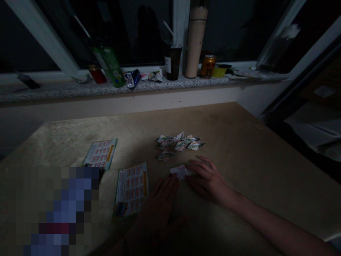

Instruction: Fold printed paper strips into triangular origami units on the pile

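A small piece of printed paper (179, 172), seemingly folded, lies on the table between my hands. My left hand (163, 197) rests low over the table with its fingers stretched out flat, the fingertips touching the paper's lower left edge. From the right, my right hand (209, 179) has its fingers curled around the paper's right end, which they partly hide. Just beyond are several folded paper pieces (181, 145) with pointed ends, grouped together. One separate folded piece (165, 155) lies nearer to me. A flat printed sheet (132, 188) is beside my left hand.
Another printed sheet (100, 153) lies farther left on the table (226, 124). Along the granite windowsill (149, 85) stand a green bottle (113, 67), a dark cup with a straw (173, 64), a tall beige tumbler (195, 42) and a gold can (208, 66). The lower left is pixelated.
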Action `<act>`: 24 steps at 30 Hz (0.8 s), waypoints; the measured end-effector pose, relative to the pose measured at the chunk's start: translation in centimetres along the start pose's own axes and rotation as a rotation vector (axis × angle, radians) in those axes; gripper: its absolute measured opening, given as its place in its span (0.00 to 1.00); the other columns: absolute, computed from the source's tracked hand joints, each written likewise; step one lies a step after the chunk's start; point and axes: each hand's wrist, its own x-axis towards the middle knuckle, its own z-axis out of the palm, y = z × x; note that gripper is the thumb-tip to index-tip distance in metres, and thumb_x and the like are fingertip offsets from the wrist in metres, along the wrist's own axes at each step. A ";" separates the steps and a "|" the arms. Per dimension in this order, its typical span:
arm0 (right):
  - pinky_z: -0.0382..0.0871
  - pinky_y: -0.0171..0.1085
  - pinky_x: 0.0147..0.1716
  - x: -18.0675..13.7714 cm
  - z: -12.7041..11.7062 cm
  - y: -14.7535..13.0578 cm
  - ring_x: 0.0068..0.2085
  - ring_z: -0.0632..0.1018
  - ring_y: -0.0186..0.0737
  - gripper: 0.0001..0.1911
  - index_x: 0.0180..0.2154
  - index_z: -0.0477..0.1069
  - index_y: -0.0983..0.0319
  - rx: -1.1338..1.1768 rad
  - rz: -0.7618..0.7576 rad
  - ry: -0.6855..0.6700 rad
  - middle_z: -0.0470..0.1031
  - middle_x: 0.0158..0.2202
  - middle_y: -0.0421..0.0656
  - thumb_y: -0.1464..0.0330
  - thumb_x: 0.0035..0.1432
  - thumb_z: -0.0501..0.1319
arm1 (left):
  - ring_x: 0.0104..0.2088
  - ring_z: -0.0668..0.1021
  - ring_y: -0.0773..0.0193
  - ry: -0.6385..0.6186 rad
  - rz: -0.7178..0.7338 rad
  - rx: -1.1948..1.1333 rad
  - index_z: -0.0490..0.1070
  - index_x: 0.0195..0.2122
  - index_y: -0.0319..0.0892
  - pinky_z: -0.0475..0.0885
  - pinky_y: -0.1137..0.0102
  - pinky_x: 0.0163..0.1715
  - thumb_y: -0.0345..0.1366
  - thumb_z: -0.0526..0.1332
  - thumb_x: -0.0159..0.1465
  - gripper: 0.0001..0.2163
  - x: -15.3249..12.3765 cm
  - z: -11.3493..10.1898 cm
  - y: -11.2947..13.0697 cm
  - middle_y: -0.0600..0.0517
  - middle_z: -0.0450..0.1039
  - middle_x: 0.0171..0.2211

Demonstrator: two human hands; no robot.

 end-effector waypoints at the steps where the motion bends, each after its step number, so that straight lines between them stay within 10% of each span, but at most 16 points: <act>1: 0.51 0.53 0.57 0.0 0.0 0.0 0.54 0.66 0.44 0.10 0.41 0.74 0.58 0.001 0.007 0.000 0.71 0.49 0.43 0.68 0.59 0.56 | 0.62 0.52 0.51 -0.010 0.008 0.007 0.44 0.63 0.35 0.51 0.59 0.58 0.54 0.49 0.61 0.35 0.0 -0.1 0.0 0.43 0.43 0.64; 24: 0.60 0.50 0.52 0.0 -0.2 0.1 0.47 0.71 0.42 0.09 0.37 0.74 0.60 -0.006 -0.017 0.093 0.77 0.39 0.43 0.73 0.59 0.56 | 0.61 0.55 0.52 0.044 -0.001 0.088 0.47 0.62 0.34 0.51 0.60 0.57 0.54 0.49 0.61 0.35 0.1 -0.3 0.4 0.42 0.47 0.63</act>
